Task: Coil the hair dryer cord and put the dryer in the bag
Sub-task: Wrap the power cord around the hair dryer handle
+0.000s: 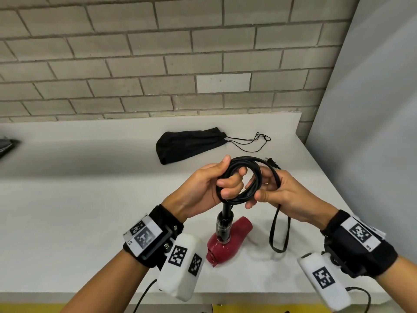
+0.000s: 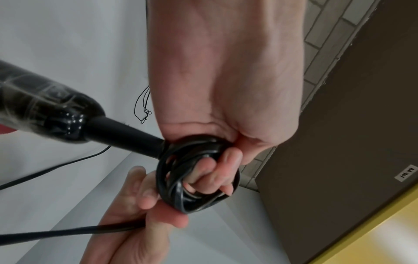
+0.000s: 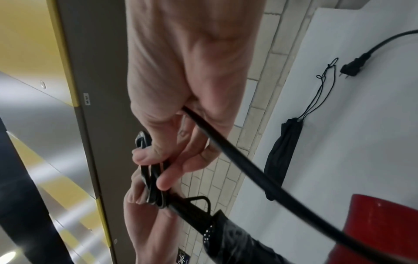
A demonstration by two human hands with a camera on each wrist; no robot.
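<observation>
Left hand curled through coiled cord; right hand pinching coil's other side, loose loop hanging below. Red dryer hanging from cord, just above or on counter near front edge, cannot tell which. Black bag lying toward back edge.

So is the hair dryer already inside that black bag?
No, the red hair dryer stands on the counter, apart from the bag.
</observation>
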